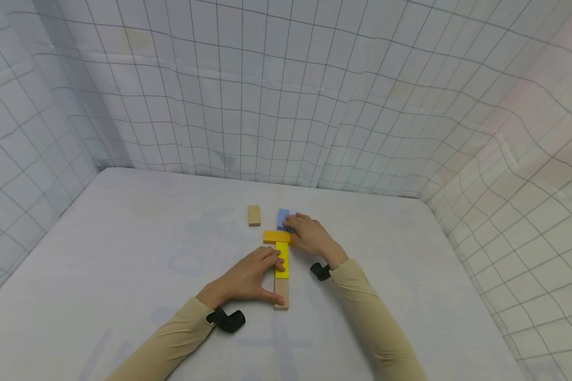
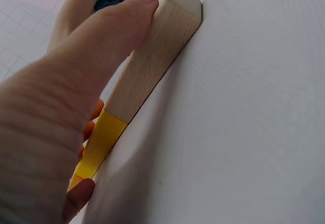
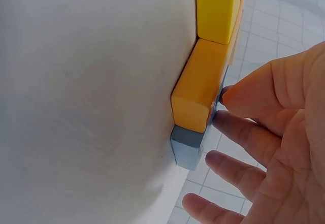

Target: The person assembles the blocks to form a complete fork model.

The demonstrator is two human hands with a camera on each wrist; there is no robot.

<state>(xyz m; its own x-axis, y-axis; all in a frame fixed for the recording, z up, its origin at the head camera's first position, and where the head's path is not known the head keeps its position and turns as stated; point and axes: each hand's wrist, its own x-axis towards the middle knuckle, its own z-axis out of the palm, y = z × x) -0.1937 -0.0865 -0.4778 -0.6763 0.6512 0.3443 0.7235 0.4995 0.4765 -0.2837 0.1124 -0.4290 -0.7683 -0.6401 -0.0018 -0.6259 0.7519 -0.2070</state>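
Observation:
My left hand (image 1: 252, 272) spreads over a straight line of blocks. Its thumb rests on the plain wooden block (image 1: 281, 288), while its fingers touch the yellow block (image 1: 282, 254). The left wrist view shows the wooden block (image 2: 155, 56) end to end with the yellow block (image 2: 104, 140). Across the far end of the yellow block lies an orange block (image 1: 274, 236). Beyond it are blue pieces (image 1: 283, 218), partly covered by my right hand (image 1: 311, 234). In the right wrist view, its spread fingertips reach the blue piece (image 3: 187, 150) behind the orange block (image 3: 195, 89).
A separate wooden block (image 1: 254, 215) lies to the left of the blue pieces. The white tabletop (image 1: 124, 254) ends at grid-patterned curtains (image 1: 267, 95) at the back and on both sides.

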